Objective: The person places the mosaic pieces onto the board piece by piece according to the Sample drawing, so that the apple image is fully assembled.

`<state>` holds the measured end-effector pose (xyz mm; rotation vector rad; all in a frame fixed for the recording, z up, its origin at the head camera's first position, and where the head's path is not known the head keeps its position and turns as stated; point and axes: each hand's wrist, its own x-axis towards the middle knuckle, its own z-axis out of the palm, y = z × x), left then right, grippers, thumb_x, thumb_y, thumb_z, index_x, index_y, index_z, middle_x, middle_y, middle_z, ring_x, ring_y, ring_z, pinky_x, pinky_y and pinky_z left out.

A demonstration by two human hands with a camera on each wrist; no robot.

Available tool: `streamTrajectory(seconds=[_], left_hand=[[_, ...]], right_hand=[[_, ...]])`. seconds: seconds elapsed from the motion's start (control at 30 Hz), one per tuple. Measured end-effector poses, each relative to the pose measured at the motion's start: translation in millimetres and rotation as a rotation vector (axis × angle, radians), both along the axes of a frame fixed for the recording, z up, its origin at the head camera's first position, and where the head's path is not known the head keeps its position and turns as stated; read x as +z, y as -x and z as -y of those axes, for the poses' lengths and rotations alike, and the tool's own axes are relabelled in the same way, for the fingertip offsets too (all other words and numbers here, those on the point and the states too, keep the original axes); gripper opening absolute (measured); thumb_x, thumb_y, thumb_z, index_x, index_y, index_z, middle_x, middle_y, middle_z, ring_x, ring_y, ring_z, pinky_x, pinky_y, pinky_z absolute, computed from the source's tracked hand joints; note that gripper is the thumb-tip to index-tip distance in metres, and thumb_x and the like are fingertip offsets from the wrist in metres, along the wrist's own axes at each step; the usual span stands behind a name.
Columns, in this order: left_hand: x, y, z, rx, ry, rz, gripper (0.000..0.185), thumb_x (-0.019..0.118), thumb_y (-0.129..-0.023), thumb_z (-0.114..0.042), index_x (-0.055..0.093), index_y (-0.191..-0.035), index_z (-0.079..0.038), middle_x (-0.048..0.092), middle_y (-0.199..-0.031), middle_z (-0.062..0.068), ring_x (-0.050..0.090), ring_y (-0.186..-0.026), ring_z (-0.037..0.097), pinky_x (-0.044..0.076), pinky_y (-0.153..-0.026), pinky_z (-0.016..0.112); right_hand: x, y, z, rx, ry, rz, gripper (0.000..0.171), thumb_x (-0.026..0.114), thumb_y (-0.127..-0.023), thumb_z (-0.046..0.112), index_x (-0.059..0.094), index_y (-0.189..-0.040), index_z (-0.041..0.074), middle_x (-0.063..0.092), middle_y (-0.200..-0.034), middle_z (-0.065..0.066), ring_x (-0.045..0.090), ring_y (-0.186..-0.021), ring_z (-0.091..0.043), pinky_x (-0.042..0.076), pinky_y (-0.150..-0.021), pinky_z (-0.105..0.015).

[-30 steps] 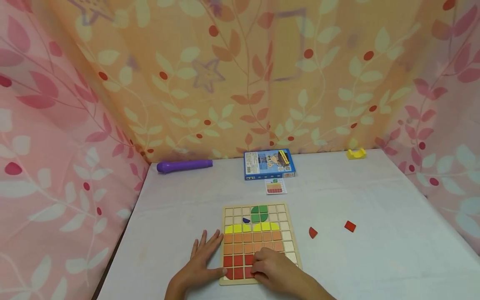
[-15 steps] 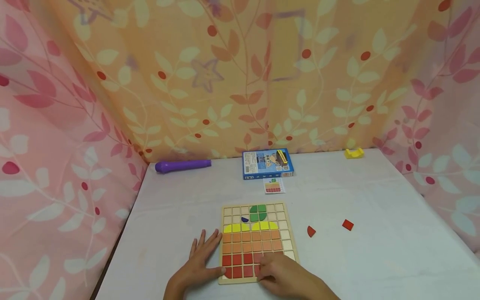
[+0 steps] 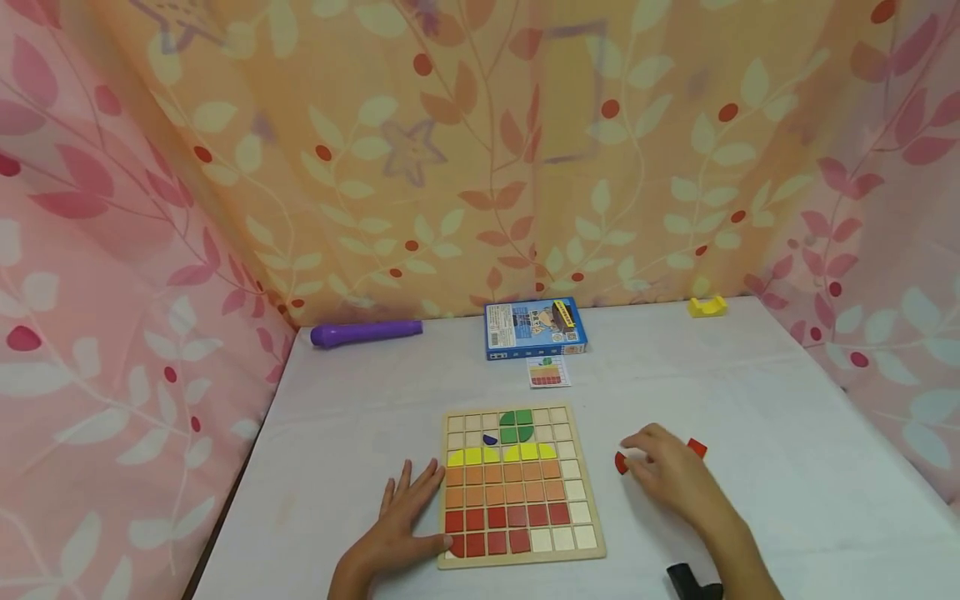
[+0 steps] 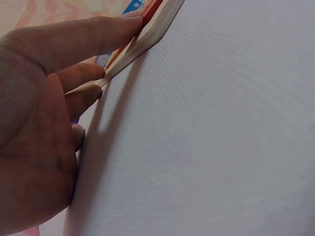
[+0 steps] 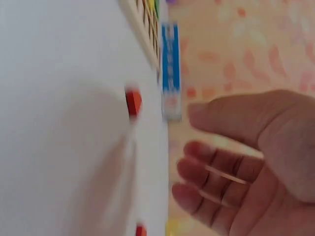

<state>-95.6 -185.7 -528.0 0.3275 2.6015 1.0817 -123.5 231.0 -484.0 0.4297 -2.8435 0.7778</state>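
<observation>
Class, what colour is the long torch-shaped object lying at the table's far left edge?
Purple; the plastic torch-shaped object shows best in the head view.

blurred right hand (image 5: pixel 246 162) with loose fingers, red piece (image 5: pixel 133 102) on white table (image 5: pixel 59 123), blue box (image 5: pixel 171 64) beyond

A wooden puzzle board (image 3: pixel 517 483) lies flat on the table, a grid of square cells partly filled: green pieces at its top, a yellow row below them, orange rows in the middle, red tiles along the bottom, with pale cells bare at its lower right corner. Just right of the board lies a red quarter-round piece (image 3: pixel 619 462), flat; a red square tile (image 3: pixel 698 447) lies farther right of it
</observation>
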Motion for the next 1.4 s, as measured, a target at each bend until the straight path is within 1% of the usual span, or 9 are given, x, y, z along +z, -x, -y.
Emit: streamTrajectory(seconds=[0.1, 0.17, 0.23, 0.37, 0.6, 0.77, 0.9, 1.13, 1.4], left_hand=[[1.0, 0.0, 0.8, -0.002, -0.003, -0.002, 0.098, 0.084, -0.076, -0.042, 0.036, -0.158, -0.021, 0.024, -0.165, 0.002, -0.010, -0.152, 0.035, -0.012, -0.115, 0.061], [1.5, 0.2, 1.4, -0.003, -0.003, -0.004, 0.098, 0.084, -0.076, -0.041, 0.035, -0.158, -0.021, 0.024, -0.165, 0.002, -0.010, -0.152, 0.035, -0.012, -0.115, 0.061], [1.8, 0.3, 2.0, -0.003, -0.006, -0.001, 0.097, 0.084, -0.076, -0.041, 0.035, -0.158, -0.021, 0.024, -0.165, 0.002, -0.010, -0.152, 0.035, -0.012, -0.115, 0.061], [1.9, -0.1, 2.6, -0.001, -0.006, 0.004, 0.098, 0.084, -0.076, -0.041, 0.035, -0.158, -0.020, 0.024, -0.165, 0.003, -0.010, -0.152, 0.036, -0.012, -0.115, 0.061], [1.2, 0.9, 1.6, 0.000, 0.003, -0.005, 0.098, 0.084, -0.076, -0.043, 0.035, -0.158, -0.021, 0.024, -0.165, 0.002, -0.010, -0.152, 0.035, -0.012, -0.115, 0.061], [0.7, 1.2, 1.3, -0.002, -0.002, -0.009, 0.097, 0.083, -0.076, -0.043, 0.035, -0.158, -0.021, 0.024, -0.165, 0.003, -0.010, -0.152, 0.036, -0.012, -0.114, 0.062], [1.2, 0.7, 1.2, -0.001, -0.006, -0.011, 0.097, 0.083, -0.076, -0.042, 0.036, -0.158, -0.020, 0.024, -0.165, 0.003, -0.010, -0.152, 0.035, -0.012, -0.115, 0.062], [0.0, 0.5, 1.9, -0.018, -0.030, -0.041, 0.097, 0.083, -0.076, -0.041, 0.036, -0.158, -0.018, 0.025, -0.164, 0.006, -0.008, -0.151, 0.038, -0.012, -0.114, 0.062], [0.5, -0.9, 1.4, -0.015, -0.023, -0.015, 0.097, 0.083, -0.077, -0.041, 0.035, -0.158, -0.018, 0.024, -0.165, 0.005, -0.010, -0.151, 0.037, -0.012, -0.114, 0.062]], right_hand=[[1.8, 3.5, -35.8, -0.186, -0.072, 0.069, 0.032, 0.076, -0.082, 0.005, 0.069, -0.111, -0.005, 0.062, -0.102, -0.019, 0.063, -0.080, -0.030, 0.054, -0.072, -0.051], [-0.3, 4.8, -54.8, -0.251, -0.114, 0.131, 0.036, 0.074, -0.083, 0.007, 0.066, -0.113, -0.010, 0.059, -0.103, -0.027, 0.063, -0.085, -0.040, 0.052, -0.073, -0.057], [-3.2, 5.7, -68.4, -0.280, -0.147, 0.187, 0.036, 0.074, -0.084, 0.009, 0.066, -0.112, -0.011, 0.059, -0.102, -0.029, 0.062, -0.089, -0.046, 0.052, -0.074, -0.060], [-9.3, 6.5, -80.6, -0.256, -0.147, 0.188, 0.027, 0.076, -0.083, 0.009, 0.071, -0.104, -0.009, 0.062, -0.096, -0.023, 0.063, -0.091, -0.047, 0.051, -0.075, -0.060], [-9.1, 8.3, -80.7, -0.232, -0.133, 0.196, 0.030, 0.079, -0.082, 0.013, 0.070, -0.102, -0.008, 0.062, -0.097, -0.023, 0.062, -0.093, -0.046, 0.050, -0.079, -0.061], [-9.2, 8.0, -80.8, -0.221, -0.106, 0.188, 0.016, 0.077, -0.082, 0.007, 0.071, -0.091, -0.003, 0.062, -0.093, -0.019, 0.062, -0.088, -0.041, 0.050, -0.079, -0.060], [-9.4, 9.3, -79.6, -0.214, -0.100, 0.188, 0.013, 0.076, -0.082, 0.007, 0.070, -0.087, -0.003, 0.062, -0.091, -0.017, 0.061, -0.084, -0.036, 0.050, -0.078, -0.058], [-6.0, 9.9, -70.2, -0.197, -0.045, 0.260, 0.015, 0.075, -0.084, 0.011, 0.070, -0.090, -0.001, 0.060, -0.088, -0.009, 0.053, -0.078, -0.025, 0.048, -0.070, -0.046], [-6.4, -2.2, -45.1, -0.155, 0.027, 0.318, 0.018, 0.080, -0.081, 0.012, 0.072, -0.096, 0.005, 0.058, -0.083, 0.000, 0.051, -0.077, -0.019, 0.048, -0.067, -0.035]])
